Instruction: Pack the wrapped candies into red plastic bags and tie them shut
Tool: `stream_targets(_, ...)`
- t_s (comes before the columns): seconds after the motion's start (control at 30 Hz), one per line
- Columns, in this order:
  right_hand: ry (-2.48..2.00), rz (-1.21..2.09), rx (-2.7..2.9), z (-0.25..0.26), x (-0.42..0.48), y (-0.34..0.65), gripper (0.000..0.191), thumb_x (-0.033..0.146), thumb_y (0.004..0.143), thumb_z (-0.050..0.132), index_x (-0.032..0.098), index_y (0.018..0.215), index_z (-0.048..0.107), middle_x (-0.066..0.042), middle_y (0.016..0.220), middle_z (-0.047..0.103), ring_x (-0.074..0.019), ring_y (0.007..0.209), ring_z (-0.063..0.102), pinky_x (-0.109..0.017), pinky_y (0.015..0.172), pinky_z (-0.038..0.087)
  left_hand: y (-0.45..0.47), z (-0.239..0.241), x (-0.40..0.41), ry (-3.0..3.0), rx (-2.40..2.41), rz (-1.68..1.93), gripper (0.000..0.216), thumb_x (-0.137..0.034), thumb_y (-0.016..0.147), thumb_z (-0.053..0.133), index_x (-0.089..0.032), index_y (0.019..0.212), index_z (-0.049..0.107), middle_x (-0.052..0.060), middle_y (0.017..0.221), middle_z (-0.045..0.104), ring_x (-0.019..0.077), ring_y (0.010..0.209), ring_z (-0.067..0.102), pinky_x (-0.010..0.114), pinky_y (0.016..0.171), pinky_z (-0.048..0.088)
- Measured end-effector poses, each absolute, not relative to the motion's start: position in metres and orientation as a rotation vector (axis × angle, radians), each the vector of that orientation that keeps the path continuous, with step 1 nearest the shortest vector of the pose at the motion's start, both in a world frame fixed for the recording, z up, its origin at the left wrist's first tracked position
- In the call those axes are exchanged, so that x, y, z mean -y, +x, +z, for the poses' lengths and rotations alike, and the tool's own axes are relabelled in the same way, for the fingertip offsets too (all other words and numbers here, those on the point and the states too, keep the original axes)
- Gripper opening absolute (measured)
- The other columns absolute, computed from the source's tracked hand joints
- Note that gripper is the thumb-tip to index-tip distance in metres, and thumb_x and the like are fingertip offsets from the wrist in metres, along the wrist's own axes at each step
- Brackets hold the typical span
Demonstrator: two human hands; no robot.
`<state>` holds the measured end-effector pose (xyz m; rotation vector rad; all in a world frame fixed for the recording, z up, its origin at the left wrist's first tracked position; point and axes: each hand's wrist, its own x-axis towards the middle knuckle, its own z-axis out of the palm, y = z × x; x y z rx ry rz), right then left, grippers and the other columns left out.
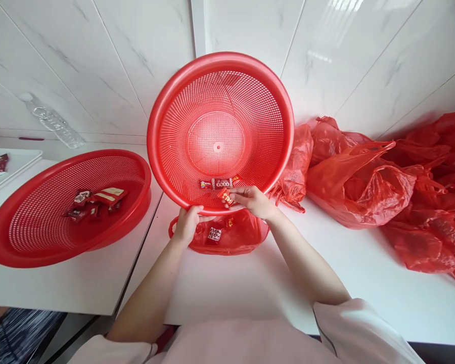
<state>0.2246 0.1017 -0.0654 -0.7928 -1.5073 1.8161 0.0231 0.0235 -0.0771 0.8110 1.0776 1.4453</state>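
At the tilted basket's (220, 131) lower rim, left hand (186, 222) clamped underneath, right hand's (255, 201) grip pinching a candy wrapper (226, 197).

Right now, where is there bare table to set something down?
Bare: the table strip between the forearms, and the front edge below the left basket. Crowded: the red bags on the right, and the small bag under the tilted basket.

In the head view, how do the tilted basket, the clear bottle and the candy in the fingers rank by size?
Largest to smallest:
1. tilted basket, nearer the camera
2. clear bottle, farther back
3. candy pinched by the right hand
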Motion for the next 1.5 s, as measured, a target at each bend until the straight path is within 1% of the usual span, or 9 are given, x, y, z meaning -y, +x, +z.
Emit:
stream_targets(0.23,-0.818,1.612,1.944,-0.050,-0.094,0.236,0.029,0.037,0.089,0.062,0.018,0.108,0.073,-0.004,0.098,0.074,-0.0163,0.085,0.069,-0.032,0.082,0.057,0.016,-0.075,-0.031,0.767,-1.057,1.513,0.036,-0.022,0.074,0.062,-0.019,0.110,0.056,0.006,0.117,0.065,0.0288,0.109,0.065,0.053,0.085,0.060)
stream_targets(0.47,-0.864,1.030,2.209,-0.038,-0.085,0.234,0.025,0.032,0.096,0.051,0.019,0.104,0.072,-0.003,0.095,0.074,-0.0156,0.084,0.068,-0.029,0.079,0.051,0.015,-0.077,-0.032,0.761,-1.065,1.508,0.043,-0.022,0.074,0.062,-0.020,0.117,0.055,0.007,0.122,0.064,0.0279,0.109,0.064,0.052,0.085,0.059)
stream_targets(0.6,-1.062,0.596,2.205,-0.055,-0.095,0.230,0.026,0.024,0.096,0.049,0.016,0.114,0.066,-0.010,0.113,0.070,-0.0207,0.103,0.065,-0.034,0.092,0.049,0.021,-0.077,-0.026,0.780,-1.088,1.466,0.044,-0.023,0.074,0.063,-0.022,0.118,0.057,0.005,0.116,0.066,0.0261,0.107,0.064,0.051,0.086,0.060)
stream_targets(0.7,-1.266,0.242,2.286,-0.069,-0.103,0.228,0.033,0.020,0.095,0.050,0.014,0.125,0.059,-0.015,0.135,0.058,-0.0277,0.124,0.053,-0.042,0.103,0.041,0.026,-0.078,-0.022,0.815,-1.073,1.405,0.039,-0.024,0.075,0.063,-0.021,0.114,0.059,0.005,0.109,0.068,0.0269,0.105,0.065,0.049,0.084,0.060)
stream_targets(0.77,-1.382,0.137,2.367,-0.074,-0.106,0.228,0.037,0.019,0.094,0.050,0.012,0.130,0.056,-0.016,0.139,0.055,-0.0299,0.127,0.049,-0.044,0.106,0.038,0.028,-0.080,-0.020,0.829,-1.085,1.367,0.034,-0.026,0.076,0.064,-0.021,0.109,0.061,0.005,0.107,0.068,0.0283,0.105,0.065,0.048,0.082,0.061)
stream_targets(0.97,-1.408,0.174,2.538,-0.066,-0.107,0.236,0.027,0.020,0.095,0.049,0.013,0.117,0.064,-0.015,0.103,0.068,-0.0286,0.103,0.060,-0.040,0.090,0.047,0.026,-0.081,-0.021,0.811,-1.118,1.353,0.027,-0.025,0.076,0.062,-0.022,0.103,0.063,0.004,0.107,0.068,0.0276,0.106,0.065,0.043,0.077,0.062)
stream_targets(1.13,-1.235,0.289,2.551,-0.055,-0.108,0.248,0.023,0.026,0.093,0.055,0.015,0.110,0.066,-0.011,0.099,0.066,-0.0232,0.099,0.060,-0.035,0.090,0.047,0.022,-0.079,-0.024,0.808,-1.067,1.402,0.033,-0.023,0.076,0.061,-0.025,0.109,0.061,0.004,0.105,0.069,0.0261,0.102,0.067,0.044,0.078,0.063)
stream_targets(1.3,-1.050,0.562,2.394,-0.051,-0.109,0.257,0.031,0.023,0.085,0.066,0.016,0.115,0.064,-0.008,0.104,0.064,-0.0192,0.093,0.062,-0.032,0.086,0.051,0.020,-0.079,-0.026,0.780,-1.099,1.478,0.043,-0.022,0.075,0.061,-0.026,0.117,0.057,0.002,0.108,0.067,0.0240,0.102,0.066,0.049,0.083,0.061)
stream_targets(1.5,-0.980,0.621,2.371,-0.042,-0.104,0.261,0.018,0.021,0.086,0.064,0.018,0.104,0.069,-0.007,0.100,0.064,-0.0176,0.089,0.063,-0.032,0.083,0.050,0.019,-0.076,-0.026,0.804,-1.087,1.484,0.042,-0.024,0.076,0.061,-0.023,0.118,0.055,0.003,0.110,0.067,0.0254,0.110,0.063,0.052,0.087,0.060)
